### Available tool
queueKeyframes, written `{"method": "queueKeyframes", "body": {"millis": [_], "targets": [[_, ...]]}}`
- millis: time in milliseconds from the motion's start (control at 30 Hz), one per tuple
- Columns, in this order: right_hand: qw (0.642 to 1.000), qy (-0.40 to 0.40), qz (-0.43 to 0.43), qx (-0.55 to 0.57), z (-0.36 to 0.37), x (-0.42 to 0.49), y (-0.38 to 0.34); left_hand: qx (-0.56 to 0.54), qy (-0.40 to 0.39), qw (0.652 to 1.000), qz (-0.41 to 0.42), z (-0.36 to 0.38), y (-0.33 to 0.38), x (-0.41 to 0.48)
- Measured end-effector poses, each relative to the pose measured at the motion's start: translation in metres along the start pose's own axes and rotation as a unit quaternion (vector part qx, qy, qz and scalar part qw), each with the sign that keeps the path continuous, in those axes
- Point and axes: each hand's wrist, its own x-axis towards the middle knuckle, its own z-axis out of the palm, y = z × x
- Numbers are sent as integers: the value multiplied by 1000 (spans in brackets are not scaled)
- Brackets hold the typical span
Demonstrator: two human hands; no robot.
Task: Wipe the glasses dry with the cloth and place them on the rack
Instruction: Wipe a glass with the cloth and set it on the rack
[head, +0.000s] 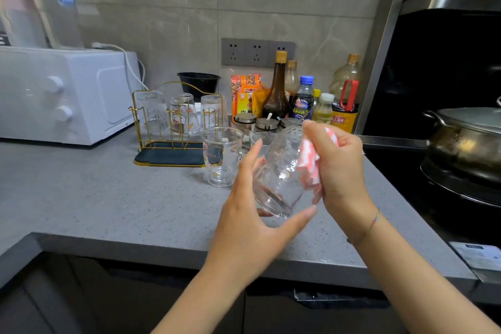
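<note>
One glass [279, 179] hangs tilted over the tabletop [108, 198], between two hands. The left hand [252, 222] cups it, thumb under the base and fingers spread round the far side. The right hand [340, 168] bunches one pink-and-white cloth [311, 163] against the glass at three o'clock. At eleven o'clock from it, one gold rack [151, 156] carries three upturned glasses [184, 114]. Two more stand upright on the tabletop: a glass mug [221, 156] just beside the rack and a ribbed glass [264, 138] at twelve o'clock. Three lidded jars [267, 124] stand behind.
</note>
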Motion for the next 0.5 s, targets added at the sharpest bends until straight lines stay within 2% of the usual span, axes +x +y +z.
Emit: {"method": "queueKeyframes", "body": {"millis": [100, 167, 200, 267, 333, 433, 467, 500], "targets": [[1000, -10, -2, -1, 3, -1, 1, 64, 43, 995, 56, 1, -11, 1], [999, -31, 5, 3, 4, -4, 1, 47, 72, 995, 51, 1, -13, -1], [999, -43, 6, 3, 5, -5, 1, 1, 79, 997, 27, 1, -11, -2], [999, -49, -7, 4, 6, -8, 2, -163, 68, 982, -61, 0, -3, 0], [997, -58, -39, 11, 10, -14, 2, -325, 23, 930, -169, -2, 5, 4], [992, -56, -115, -22, 14, -22, 3, -463, -47, 833, -298, -7, 14, 4], [990, -49, -130, -33, 15, -23, 3, -483, -65, 814, -315, -8, 14, 3], [990, -40, -133, -38, 15, -23, 4, -484, -77, 812, -315, -8, 13, 2]]}}
